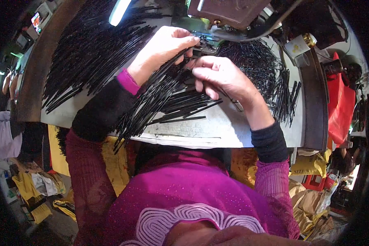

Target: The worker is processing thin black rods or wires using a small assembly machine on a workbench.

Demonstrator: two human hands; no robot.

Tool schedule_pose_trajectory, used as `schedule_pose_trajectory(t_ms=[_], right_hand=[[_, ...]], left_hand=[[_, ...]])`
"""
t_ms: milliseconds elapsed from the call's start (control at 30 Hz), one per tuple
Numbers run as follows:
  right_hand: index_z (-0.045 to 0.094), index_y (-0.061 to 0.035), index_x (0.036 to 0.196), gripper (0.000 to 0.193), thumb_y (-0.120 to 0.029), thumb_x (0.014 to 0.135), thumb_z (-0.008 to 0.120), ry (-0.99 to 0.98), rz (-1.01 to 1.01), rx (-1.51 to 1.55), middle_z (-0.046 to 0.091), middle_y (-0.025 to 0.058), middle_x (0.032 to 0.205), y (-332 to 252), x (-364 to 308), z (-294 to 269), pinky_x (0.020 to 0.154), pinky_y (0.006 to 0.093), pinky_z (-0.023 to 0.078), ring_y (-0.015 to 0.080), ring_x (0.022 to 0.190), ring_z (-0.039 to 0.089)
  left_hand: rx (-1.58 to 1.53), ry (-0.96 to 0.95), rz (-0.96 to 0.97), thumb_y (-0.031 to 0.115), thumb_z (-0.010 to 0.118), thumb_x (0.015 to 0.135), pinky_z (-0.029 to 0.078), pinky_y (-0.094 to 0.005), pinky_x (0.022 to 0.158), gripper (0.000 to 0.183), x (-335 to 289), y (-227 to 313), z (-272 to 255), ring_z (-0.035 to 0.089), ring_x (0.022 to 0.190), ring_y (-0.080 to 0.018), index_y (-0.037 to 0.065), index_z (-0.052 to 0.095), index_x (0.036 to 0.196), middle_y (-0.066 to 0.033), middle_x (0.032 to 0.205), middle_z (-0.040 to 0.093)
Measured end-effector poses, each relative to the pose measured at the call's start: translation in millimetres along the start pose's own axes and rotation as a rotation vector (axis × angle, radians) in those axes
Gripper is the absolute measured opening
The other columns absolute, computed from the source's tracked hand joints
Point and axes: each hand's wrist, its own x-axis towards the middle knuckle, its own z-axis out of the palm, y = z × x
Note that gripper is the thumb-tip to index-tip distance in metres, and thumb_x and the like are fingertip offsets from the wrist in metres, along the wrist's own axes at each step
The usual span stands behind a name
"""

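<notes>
Left hand closed around a bunch of thin black strips, long way slanting from low left up to the sewing machine. Right hand just beside, fingers pinched on strip ends, nearer the needle spot

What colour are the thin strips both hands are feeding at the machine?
Black, seen best in the head view: thin black strips under both hands.

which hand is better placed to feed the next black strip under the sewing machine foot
Left, probably. The left hand has its fingertips at the machine foot, pinching a strip. The right hand sits lower, on the fanned bundle of black strips.
</notes>
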Motion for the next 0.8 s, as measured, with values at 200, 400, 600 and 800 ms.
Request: schedule_pose_trajectory(t_ms=[200,400,600,800], right_hand=[[0.061,-0.0010,0.086,0.021,-0.021,0.082,0.058,0.121,-0.020,-0.116,0.055,0.0007,0.060,10.0,2.5,-11.4,0.039,0.0181,0.037,0.0046,0.042,0.046],[0.061,0.0010,0.093,0.026,-0.020,0.079,0.064,0.227,-0.103,0.031,0.057,0.0024,0.065,17.6,9.5,-27.7,0.041,0.0183,0.040,0.0061,0.047,0.051],[0.055,0.0010,0.100,0.027,-0.017,0.080,0.063,0.171,-0.124,0.318,0.062,0.0084,0.079,20.0,12.6,-44.6,0.055,0.0219,0.051,0.0120,0.065,0.061],[0.055,-0.0002,0.096,0.023,-0.018,0.082,0.061,0.191,-0.207,0.374,0.063,0.0104,0.082,22.9,13.0,-43.7,0.055,0.0224,0.051,0.0141,0.067,0.062]], left_hand=[[0.351,-0.164,0.061,0.029,0.058,0.084,0.036,-0.0181,0.041,0.027,-5.2,6.1,2.1,0.048,0.047,-0.0034,0.003,0.063,0.092,0.0000,0.069,0.060],[0.315,-0.243,-0.003,0.026,0.062,0.082,0.034,-0.0170,0.040,0.026,-9.8,3.2,-5.7,0.045,0.043,-0.0034,0.001,0.062,0.089,0.0010,0.063,0.057],[0.045,-0.279,-0.137,0.026,0.065,0.080,0.029,-0.0147,0.038,0.022,-8.2,-0.3,-12.9,0.043,0.043,-0.0014,0.005,0.058,0.076,0.0032,0.058,0.052],[0.061,-0.286,-0.150,0.030,0.064,0.081,0.029,-0.0153,0.038,0.025,-6.6,0.1,-12.5,0.042,0.044,-0.0014,0.005,0.061,0.081,0.0031,0.058,0.052]])
